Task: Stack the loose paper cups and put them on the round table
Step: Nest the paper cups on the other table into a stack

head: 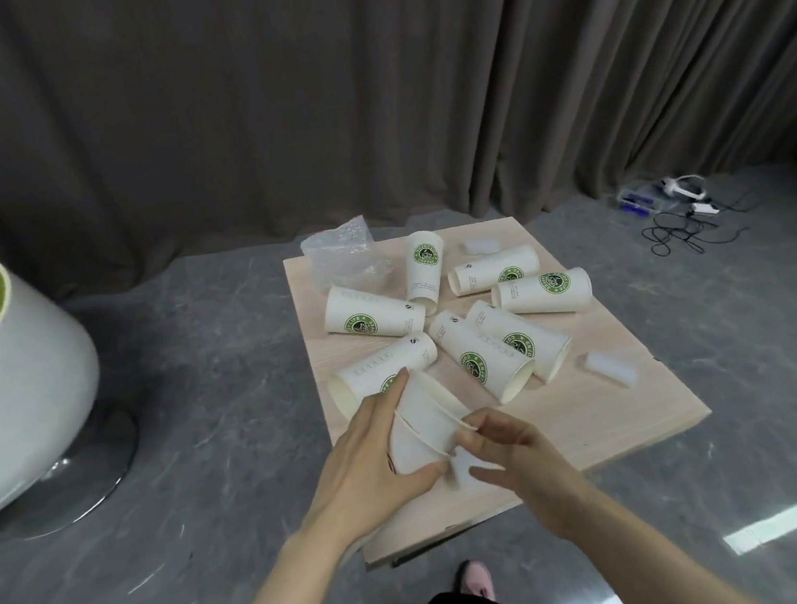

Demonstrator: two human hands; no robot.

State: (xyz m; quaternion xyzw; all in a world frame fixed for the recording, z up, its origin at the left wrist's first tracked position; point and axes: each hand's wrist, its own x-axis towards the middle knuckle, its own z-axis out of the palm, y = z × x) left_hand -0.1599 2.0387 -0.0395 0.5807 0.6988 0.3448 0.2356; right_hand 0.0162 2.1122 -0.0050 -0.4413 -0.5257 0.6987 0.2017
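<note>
Several white paper cups with green logos lie on their sides on a pale wooden board, among them one at the back, one at the right and one at the left. Over the board's near part, my left hand grips a short nested stack of cups from the left, fingers curled round its side. My right hand pinches the rim of the stack's upper cup from the right. No round table is in view.
A crumpled clear plastic bag lies at the board's back left, and two small translucent blocks rest on it. A large white tub chair stands at left on the grey floor. Cables and chargers lie at back right by the curtain.
</note>
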